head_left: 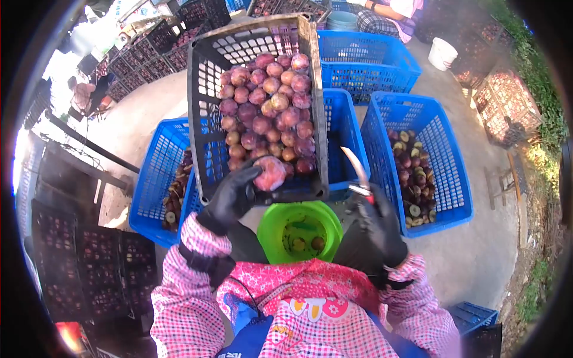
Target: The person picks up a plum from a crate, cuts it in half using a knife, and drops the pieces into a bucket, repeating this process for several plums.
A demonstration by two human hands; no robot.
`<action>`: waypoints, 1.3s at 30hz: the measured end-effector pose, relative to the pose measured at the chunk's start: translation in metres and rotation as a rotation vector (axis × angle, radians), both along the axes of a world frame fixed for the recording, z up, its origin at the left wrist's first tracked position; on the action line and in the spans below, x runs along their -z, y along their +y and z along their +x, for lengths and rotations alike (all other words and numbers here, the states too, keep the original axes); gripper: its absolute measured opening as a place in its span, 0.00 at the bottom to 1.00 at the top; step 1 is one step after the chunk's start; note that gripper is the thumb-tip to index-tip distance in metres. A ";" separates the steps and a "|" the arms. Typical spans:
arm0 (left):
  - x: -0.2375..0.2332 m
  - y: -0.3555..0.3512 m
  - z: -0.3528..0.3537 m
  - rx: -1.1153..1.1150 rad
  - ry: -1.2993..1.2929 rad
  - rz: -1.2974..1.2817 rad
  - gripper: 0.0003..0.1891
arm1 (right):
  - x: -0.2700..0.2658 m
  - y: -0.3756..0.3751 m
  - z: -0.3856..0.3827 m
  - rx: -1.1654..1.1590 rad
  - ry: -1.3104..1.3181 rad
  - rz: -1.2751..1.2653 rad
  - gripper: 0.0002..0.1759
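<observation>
My left hand (231, 197), in a black glove, is closed around a reddish plum (270, 173) at the near edge of a black crate. That black crate (199, 128) is tilted toward me and holds many whole plums (262, 101). In my gloved right hand (379, 224) is a knife (357, 168), its curved blade pointing up and away from me. A lime green bucket (270, 224) stands between my knees, below both hands, with a few round pieces at its bottom.
Blue crates with cut plums stand at the right (441, 161) and left (149, 191). Another blue crate (343, 119) sits behind the black one, and one more (370, 53) farther back. A white bucket (442, 53) and stacked plum crates (507, 101) are at the right. Another person (397, 12) sits at the top.
</observation>
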State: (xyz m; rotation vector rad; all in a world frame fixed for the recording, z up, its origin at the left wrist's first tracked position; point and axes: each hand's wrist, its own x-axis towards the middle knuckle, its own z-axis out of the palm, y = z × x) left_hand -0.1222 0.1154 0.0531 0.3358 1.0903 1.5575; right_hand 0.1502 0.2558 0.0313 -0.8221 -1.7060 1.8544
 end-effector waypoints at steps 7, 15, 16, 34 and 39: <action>0.063 -0.080 0.087 0.074 -0.420 0.432 0.29 | -0.004 -0.089 -0.021 -0.217 0.046 0.494 0.13; 0.049 -0.101 0.126 -0.118 0.060 0.269 0.28 | -0.005 -0.113 -0.001 -0.179 -0.035 0.454 0.11; 0.049 -0.104 0.127 -0.056 -0.038 0.288 0.28 | -0.007 -0.115 -0.002 -0.187 -0.047 0.475 0.11; 0.031 -0.114 0.135 -0.086 0.778 0.116 0.24 | -0.004 -0.136 0.001 -0.166 -0.171 0.684 0.16; 0.030 -0.107 0.143 -0.053 0.492 0.177 0.23 | 0.015 -0.124 0.001 -0.075 -0.115 0.741 0.15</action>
